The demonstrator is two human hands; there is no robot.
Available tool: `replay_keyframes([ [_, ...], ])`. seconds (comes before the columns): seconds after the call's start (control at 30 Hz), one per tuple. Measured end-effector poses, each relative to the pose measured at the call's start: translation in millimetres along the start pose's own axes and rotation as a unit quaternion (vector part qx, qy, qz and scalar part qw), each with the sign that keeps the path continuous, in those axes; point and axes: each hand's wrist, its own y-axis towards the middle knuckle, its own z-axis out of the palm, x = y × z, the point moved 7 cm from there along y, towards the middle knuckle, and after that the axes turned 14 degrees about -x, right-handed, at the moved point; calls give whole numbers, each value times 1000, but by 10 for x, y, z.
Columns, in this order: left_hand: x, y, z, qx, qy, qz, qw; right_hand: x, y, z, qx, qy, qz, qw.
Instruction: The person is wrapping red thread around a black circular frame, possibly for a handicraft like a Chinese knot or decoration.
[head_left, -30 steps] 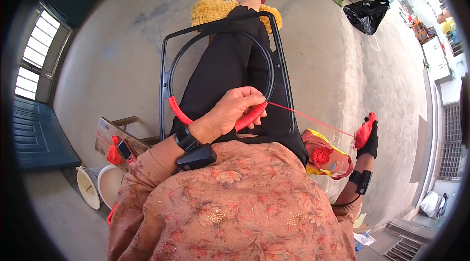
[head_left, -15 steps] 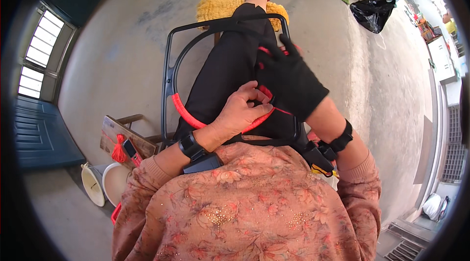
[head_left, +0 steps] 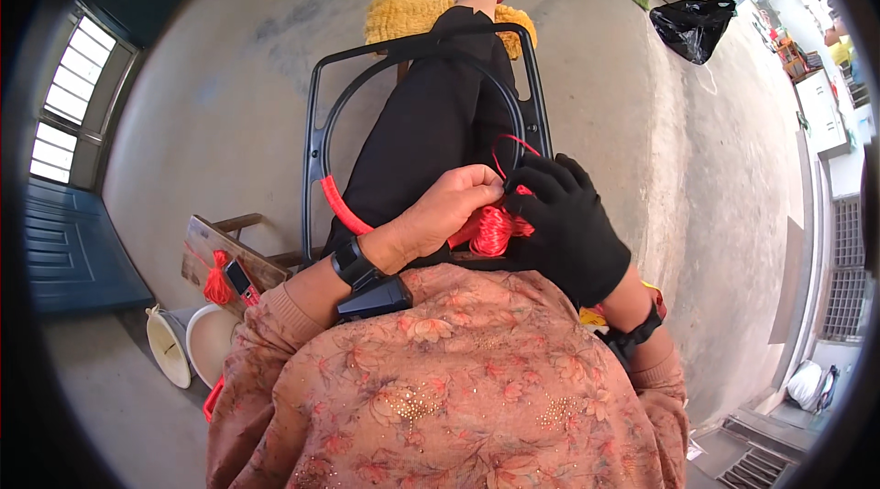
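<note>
A black metal frame [head_left: 316, 109] with an inner ring [head_left: 330, 122] lies across my lap. Red cord [head_left: 344, 207] is wound tightly around the near-left part of the ring. My bare left hand [head_left: 449, 209] is closed, thumb and fingertips pinching the red cord against the ring's right side. In a black glove, my right hand [head_left: 568, 223] curls beside it, gripping the red cord; its fingertips are partly hidden. A bundle of red cord [head_left: 495, 230] hangs between the hands, below the fingertips. One thin loop of cord [head_left: 507, 142] arches above them.
A yellow fluffy cover [head_left: 412, 14] lies under my outstretched legs. To the left stand a wooden stool [head_left: 225, 246] bearing a red cord hank [head_left: 218, 283] and a phone [head_left: 242, 280], and two pale buckets [head_left: 170, 347]. A black plastic bag [head_left: 694, 29] sits on the floor at far right.
My right hand has come down and closed in beside the left, near the ring. The red cord bundle now shows between them, and a loop stands above. The left hand has shifted slightly.
</note>
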Motion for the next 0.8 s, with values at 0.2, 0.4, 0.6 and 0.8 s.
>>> replay_keyframes([
  [0.2,-95,-1,-57,-7,80,-30,996,-163,-221,-34,-21,271,193,943],
  [0.4,-28,-16,-60,-6,65,-71,995,-642,-1206,-319,-274,742,416,448],
  [0.6,9,-23,-79,7,24,-61,998,-1674,-2759,-870,-424,629,404,511],
  [0.8,-5,-24,-53,3,-10,-67,998,-1887,-3135,-903,-431,424,568,558],
])
